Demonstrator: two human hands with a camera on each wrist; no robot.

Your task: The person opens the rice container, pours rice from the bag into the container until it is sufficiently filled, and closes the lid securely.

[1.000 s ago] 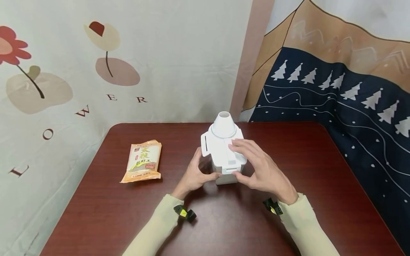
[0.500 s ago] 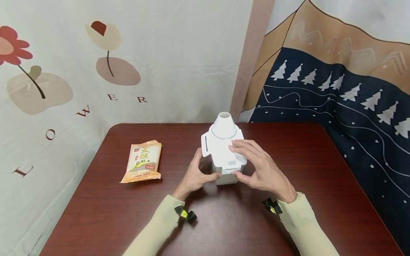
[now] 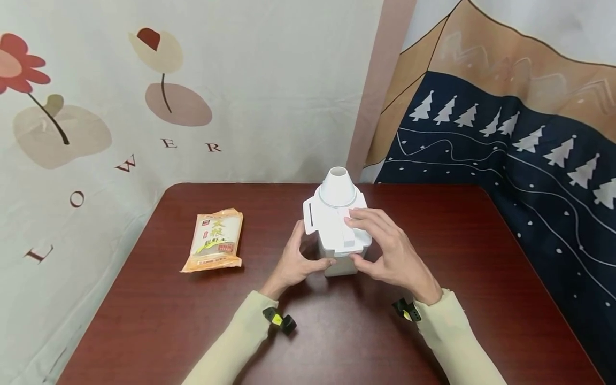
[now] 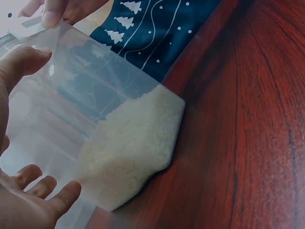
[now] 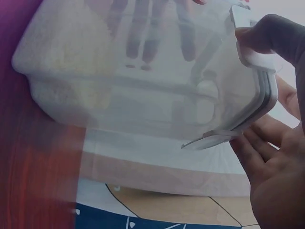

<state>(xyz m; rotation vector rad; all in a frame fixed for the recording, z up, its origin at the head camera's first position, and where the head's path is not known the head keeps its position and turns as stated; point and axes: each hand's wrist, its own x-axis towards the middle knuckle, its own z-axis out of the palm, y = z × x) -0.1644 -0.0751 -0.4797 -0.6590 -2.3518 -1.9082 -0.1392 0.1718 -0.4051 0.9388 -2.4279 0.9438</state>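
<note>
A clear storage container [image 4: 71,100], part filled with rice [image 4: 136,138], stands upright on the table. Its white lid [image 3: 332,227] carries a white cone-shaped spout [image 3: 337,187]. On the lid's left side a slotted latch [image 3: 309,216] juts outward. My left hand [image 3: 293,262] holds the container from the left, thumb on the near side and fingers spread along the wall. With my right hand [image 3: 392,251], I pinch the lid's near edge: the thumb presses on the near latch [image 5: 250,45] while the fingers lie over the top.
A sealed orange and white food packet [image 3: 215,240] lies to the left on the dark red table [image 3: 192,321]. Behind the table hang a pale flower-print cloth [image 3: 269,91] and a navy cloth with tree prints [image 3: 481,139].
The container and both hands keep nearly the same place. My right thumb has shifted slightly at the near latch, whose front shows less than before. The head view has moved a little.
</note>
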